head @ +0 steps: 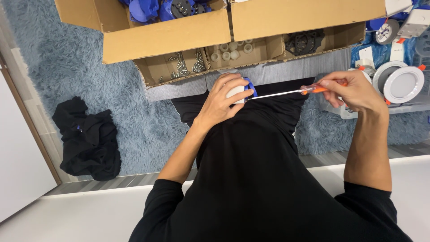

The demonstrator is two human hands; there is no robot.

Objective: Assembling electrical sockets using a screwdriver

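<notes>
White-blue part (237, 92) clenched in left hand (221, 101) fingers; right hand (351, 92) fingers pinch screwdriver (286, 92).

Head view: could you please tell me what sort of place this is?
Probably a home used for small assembly work: a fluffy blue rug on the floor, cardboard boxes of sorted screws and parts, and round light fittings beside the person, who is using a screwdriver.

Shaggy rug (67, 54), matt cardboard box (165, 38), metal screws (181, 67)
</notes>
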